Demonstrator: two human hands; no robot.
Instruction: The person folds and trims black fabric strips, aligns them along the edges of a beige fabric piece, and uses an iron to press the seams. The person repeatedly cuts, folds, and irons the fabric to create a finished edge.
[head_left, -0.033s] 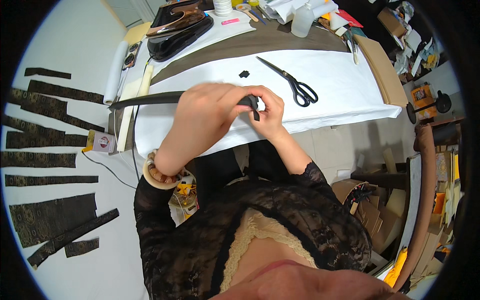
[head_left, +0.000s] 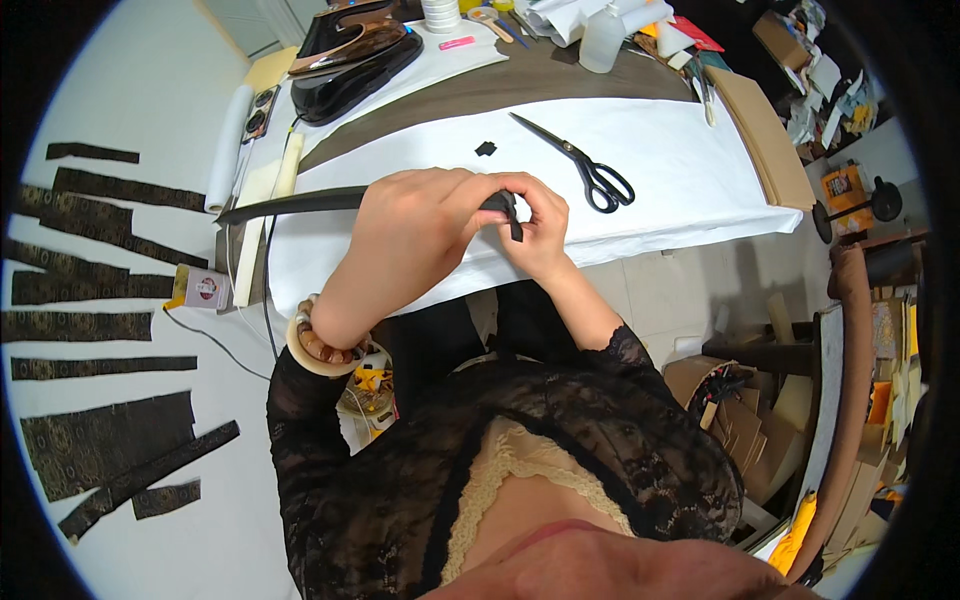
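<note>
A long black fabric strip (head_left: 290,203) runs from the table's left side into my hands above the white cloth. My left hand (head_left: 405,230) is closed round it, thumb and fingers pinching near its folded end. Close against it, my right hand (head_left: 541,225) is also closed, its bent fingers gripping that end. A short piece of the strip hangs below the fingertips, and my fingers partly hide the fold. Beyond my hands, black-handled scissors (head_left: 585,165) lie with their blades pointing to the far left. A small black fabric scrap (head_left: 486,149) rests beside them.
An iron (head_left: 357,65) stands on its base at the far left. A translucent bottle (head_left: 601,42) is at the back, and brown boards (head_left: 748,135) lie at the right edge. Dark patterned fabric pieces (head_left: 105,440) are spread on the white surface at left. A cable (head_left: 268,290) hangs beside the table.
The short hanging end of the strip shows slightly more below my fingers. Both hands keep their grip and place.
</note>
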